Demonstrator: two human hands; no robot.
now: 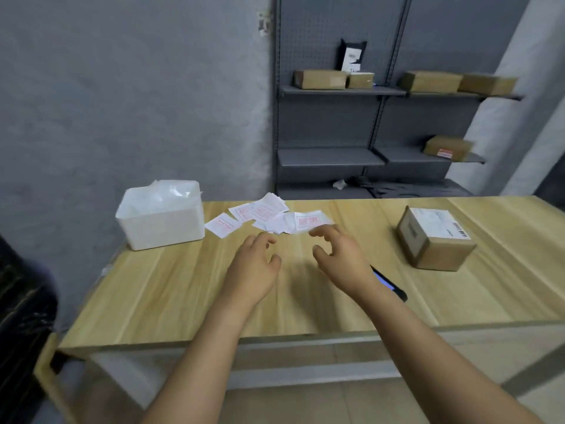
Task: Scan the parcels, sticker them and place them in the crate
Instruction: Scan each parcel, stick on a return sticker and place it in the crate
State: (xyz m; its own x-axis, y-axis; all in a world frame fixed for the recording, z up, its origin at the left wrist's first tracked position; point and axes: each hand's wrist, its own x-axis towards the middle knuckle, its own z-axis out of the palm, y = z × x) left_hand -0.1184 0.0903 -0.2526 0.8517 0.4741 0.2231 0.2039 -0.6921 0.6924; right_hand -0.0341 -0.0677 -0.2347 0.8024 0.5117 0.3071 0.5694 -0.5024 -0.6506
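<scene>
Both hands hang over the long pale wooden table (183, 286), just in front of the loose pile of small white stickers with red print (269, 217). The left hand (255, 264) is empty, its fingers softly bent. The right hand (339, 255) is empty too, with its fingers spread and curved, almost at the nearest sticker.

The step looks like picking up one sticker. It would be best to pinch just one by its edge, so the others stay flat and do not slide.

The brown cardboard parcel with a white label (434, 240) sits well to the right. The white plastic crate (162, 215) stands at the left, beside the stickers. A black phone with a blue screen (389, 286) lies partly hidden under the right wrist.

The red print and the parcel's barcode label are too blurry to read.
</scene>
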